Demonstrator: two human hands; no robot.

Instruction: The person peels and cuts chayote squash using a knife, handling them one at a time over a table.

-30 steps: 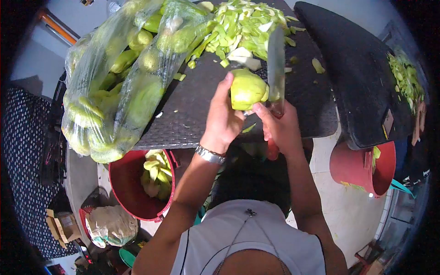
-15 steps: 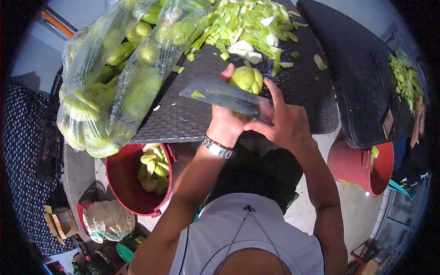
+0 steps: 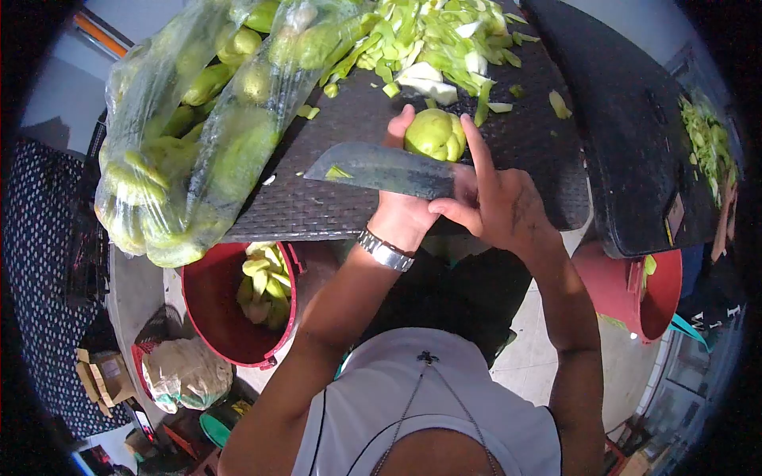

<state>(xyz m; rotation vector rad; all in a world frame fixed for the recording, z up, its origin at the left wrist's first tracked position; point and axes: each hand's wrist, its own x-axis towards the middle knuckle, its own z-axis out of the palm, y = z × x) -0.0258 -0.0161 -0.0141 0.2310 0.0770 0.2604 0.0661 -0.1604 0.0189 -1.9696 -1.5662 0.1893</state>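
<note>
A pale green chayote [image 3: 435, 135] rests in my left hand [image 3: 403, 216], above the near part of the dark woven tabletop [image 3: 317, 208]. The thumb of that hand lies along the fruit's left side. My right hand [image 3: 512, 205] grips a broad-bladed knife [image 3: 381, 171], with the blade pointing left across my left palm, just on the near side of the chayote. A green scrap sticks to the blade close to its tip. My right index finger reaches up to the chayote's right side. The blade hides part of my left palm and fingers.
A clear plastic bag [image 3: 226, 143] full of chayotes leans over the table's left edge. Green peelings and cut pieces [image 3: 444, 40] lie heaped at the back. Below stand a red bucket [image 3: 208, 317] holding pieces and another red bucket [image 3: 603, 289]. A second dark tabletop [image 3: 627, 143] adjoins at right.
The chayote and both hands sit slightly farther right in view, and the chayote looks a little turned. The knife's tip has dipped slightly. Both holds stay the same.
</note>
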